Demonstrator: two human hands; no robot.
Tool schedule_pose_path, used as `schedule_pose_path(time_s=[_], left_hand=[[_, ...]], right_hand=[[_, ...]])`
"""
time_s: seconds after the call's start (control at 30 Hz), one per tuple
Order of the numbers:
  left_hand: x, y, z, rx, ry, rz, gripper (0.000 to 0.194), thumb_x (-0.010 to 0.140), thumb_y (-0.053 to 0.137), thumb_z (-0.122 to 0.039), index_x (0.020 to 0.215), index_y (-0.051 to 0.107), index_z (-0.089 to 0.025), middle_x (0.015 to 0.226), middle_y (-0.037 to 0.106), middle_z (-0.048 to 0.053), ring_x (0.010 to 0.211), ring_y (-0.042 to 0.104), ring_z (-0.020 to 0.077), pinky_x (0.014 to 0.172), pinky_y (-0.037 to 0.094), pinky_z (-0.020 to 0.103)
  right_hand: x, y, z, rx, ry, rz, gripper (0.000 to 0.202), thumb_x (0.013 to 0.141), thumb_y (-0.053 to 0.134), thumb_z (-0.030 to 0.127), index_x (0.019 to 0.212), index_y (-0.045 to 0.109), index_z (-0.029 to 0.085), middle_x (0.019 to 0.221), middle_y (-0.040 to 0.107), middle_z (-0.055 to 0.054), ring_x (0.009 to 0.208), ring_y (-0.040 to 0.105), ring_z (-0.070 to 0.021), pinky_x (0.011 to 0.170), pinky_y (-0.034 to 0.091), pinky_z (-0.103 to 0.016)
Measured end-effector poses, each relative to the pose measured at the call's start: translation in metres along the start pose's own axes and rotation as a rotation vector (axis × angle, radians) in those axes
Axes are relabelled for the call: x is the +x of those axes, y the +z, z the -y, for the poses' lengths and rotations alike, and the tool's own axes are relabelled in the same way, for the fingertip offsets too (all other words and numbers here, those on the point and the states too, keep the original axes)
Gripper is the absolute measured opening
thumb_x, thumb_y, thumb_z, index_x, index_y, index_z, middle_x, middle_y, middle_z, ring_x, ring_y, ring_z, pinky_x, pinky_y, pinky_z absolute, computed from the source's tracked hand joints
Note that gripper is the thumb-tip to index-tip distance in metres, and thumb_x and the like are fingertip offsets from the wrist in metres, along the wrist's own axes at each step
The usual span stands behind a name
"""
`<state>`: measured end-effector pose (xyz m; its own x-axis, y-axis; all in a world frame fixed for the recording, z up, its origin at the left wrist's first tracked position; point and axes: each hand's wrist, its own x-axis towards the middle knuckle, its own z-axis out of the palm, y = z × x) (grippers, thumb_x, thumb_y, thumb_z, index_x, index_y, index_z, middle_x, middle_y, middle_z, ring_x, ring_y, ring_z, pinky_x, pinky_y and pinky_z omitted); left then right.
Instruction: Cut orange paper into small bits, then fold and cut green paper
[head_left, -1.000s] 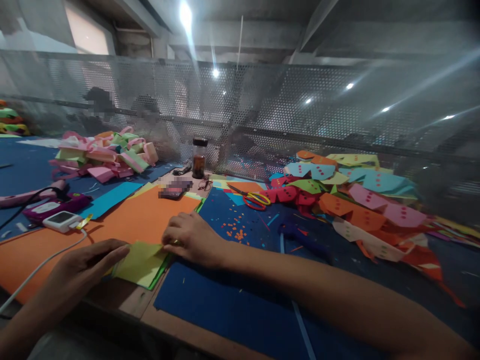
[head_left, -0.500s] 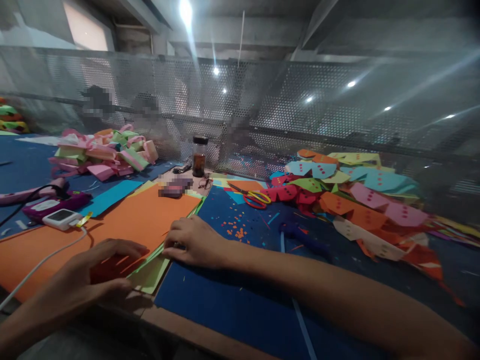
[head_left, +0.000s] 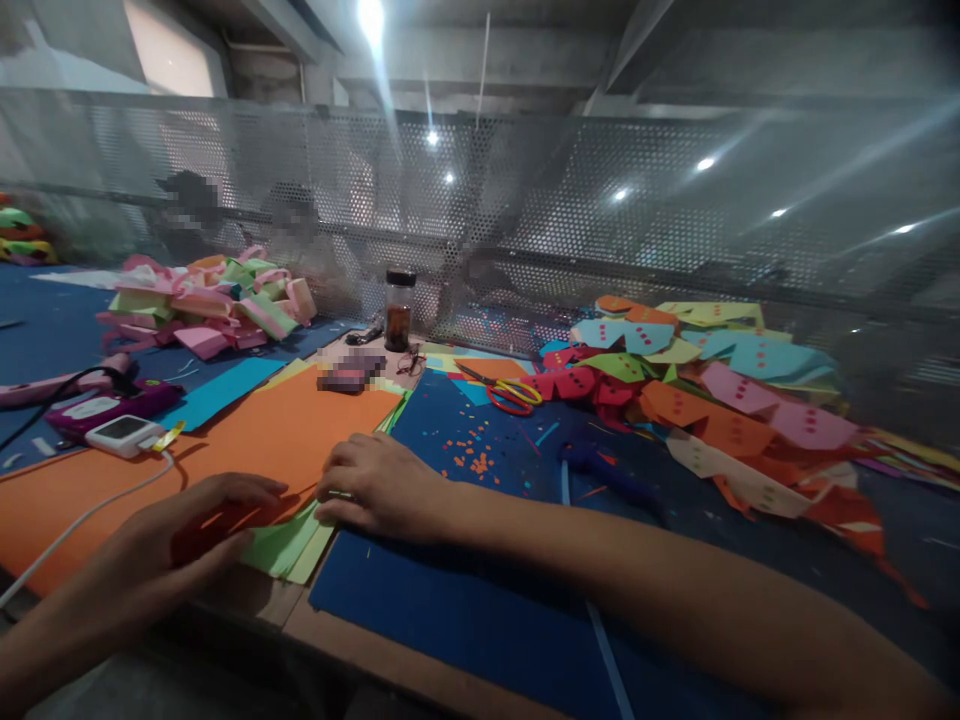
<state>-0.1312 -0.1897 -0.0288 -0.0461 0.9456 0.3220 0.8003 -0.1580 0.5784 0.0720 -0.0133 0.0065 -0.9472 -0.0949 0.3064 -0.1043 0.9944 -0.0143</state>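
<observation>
A large orange paper sheet [head_left: 247, 430] lies over green sheets [head_left: 296, 545] at the near edge of the table. My right hand [head_left: 382, 485] is at the sheet's right edge, its fingers curled and closed on the orange paper near the corner. My left hand [head_left: 184, 545] is by the near edge of the stack, thumb and fingers apart, with orange paper showing between them. A blue strip of paper [head_left: 232, 390] lies beyond the orange sheet, to the left.
Scissors [head_left: 514, 393], orange paper scraps [head_left: 472, 460] and a dark blue glue-gun-like tool [head_left: 611, 480] lie on the blue board [head_left: 450, 590]. Folded colored paper pieces [head_left: 735, 420] spread right; pink-green ones [head_left: 210, 305] pile left. A jar [head_left: 399, 315] stands behind. A cabled white device [head_left: 126, 436] sits left.
Both hands have shifted slightly to the left. The near corner of the orange sheet has moved back, and more of the green paper beneath shows.
</observation>
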Motion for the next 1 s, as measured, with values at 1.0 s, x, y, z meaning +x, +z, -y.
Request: schedule_pose_path(time_s=[1.0], left_hand=[[0.002,0.001,-0.006,0.216,0.072,-0.386,0.021,0.091,0.047,-0.033,0.098,0.066,-0.025,0.100,0.067,0.001,0.090,0.064,0.0174,0.080,0.046,0.023]], right_hand=[[0.017,0.002,0.027,-0.226,-0.192,-0.063,0.018,0.098,0.045,0.019,0.093,0.062,0.017,0.100,0.064,-0.004,0.094,0.052,-0.0194,0.077,0.037,-0.034]])
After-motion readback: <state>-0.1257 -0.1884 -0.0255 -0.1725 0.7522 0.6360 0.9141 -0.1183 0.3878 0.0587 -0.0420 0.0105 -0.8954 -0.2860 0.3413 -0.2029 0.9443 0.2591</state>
